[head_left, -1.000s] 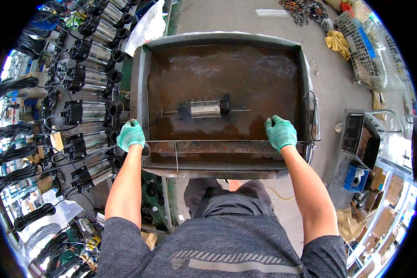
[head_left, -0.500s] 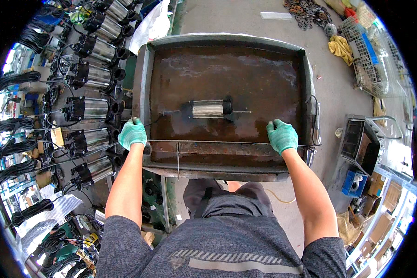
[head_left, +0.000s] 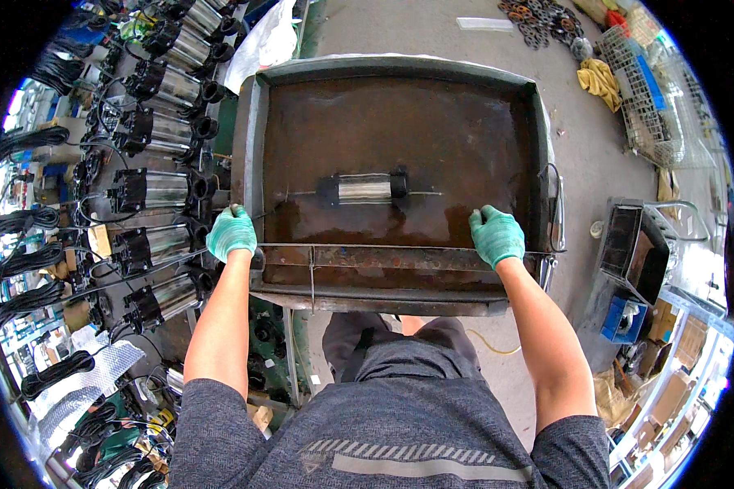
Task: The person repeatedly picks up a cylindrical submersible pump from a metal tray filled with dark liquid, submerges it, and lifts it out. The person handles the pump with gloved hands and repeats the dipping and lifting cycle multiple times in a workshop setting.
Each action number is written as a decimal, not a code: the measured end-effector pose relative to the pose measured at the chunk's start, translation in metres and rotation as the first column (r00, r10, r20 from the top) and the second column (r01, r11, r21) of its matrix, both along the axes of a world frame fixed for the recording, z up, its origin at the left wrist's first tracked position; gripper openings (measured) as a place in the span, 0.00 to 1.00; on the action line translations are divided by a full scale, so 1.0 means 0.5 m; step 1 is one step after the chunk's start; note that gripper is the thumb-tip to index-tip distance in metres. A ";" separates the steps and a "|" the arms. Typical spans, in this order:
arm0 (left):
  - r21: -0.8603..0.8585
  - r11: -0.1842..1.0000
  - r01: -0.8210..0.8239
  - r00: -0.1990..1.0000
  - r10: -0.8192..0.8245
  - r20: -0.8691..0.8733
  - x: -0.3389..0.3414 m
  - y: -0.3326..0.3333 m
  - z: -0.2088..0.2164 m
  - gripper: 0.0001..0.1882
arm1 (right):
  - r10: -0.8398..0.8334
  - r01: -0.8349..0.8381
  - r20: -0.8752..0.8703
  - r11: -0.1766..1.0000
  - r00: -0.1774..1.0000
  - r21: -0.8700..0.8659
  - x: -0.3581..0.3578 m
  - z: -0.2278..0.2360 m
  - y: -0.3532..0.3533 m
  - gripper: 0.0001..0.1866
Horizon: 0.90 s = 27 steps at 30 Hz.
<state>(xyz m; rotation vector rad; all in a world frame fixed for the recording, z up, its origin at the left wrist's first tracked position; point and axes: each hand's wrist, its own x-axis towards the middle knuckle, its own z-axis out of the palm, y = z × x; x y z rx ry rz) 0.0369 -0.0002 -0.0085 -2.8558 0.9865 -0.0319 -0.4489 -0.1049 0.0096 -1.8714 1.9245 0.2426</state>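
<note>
A large dark metal tank (head_left: 247, 155) with raised walls stands in front of me, with brown liquid in it. A silver cylinder (head_left: 364, 189) with black ends lies on its side in the liquid, and a thin shaft points out from each end. Along the near side of the tank runs a thin metal rod (head_left: 400, 247). My left hand (head_left: 232, 233), in a green glove, is closed on the rod at the left wall. Likewise gloved, my right hand (head_left: 497, 236) is closed on the rod near the right wall. Both sets of fingertips are partly hidden.
Several silver-and-black pump units (head_left: 159, 191) with coiled black cables line the left side. At the right are a wire basket (head_left: 640, 94), a small open metal box (head_left: 634, 248) and a blue crate (head_left: 624, 319). Dark metal rings (head_left: 538, 23) lie on the floor.
The pale streaks on the liquid at the tank's far side have faded, and its surface looks more even. Both hands stay almost where they were.
</note>
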 end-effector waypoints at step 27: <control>-0.014 1.000 0.002 1.000 -0.001 0.031 -0.003 0.000 0.000 0.28 | -0.005 0.005 0.008 1.000 1.000 0.005 -0.002 -0.006 -0.002 0.20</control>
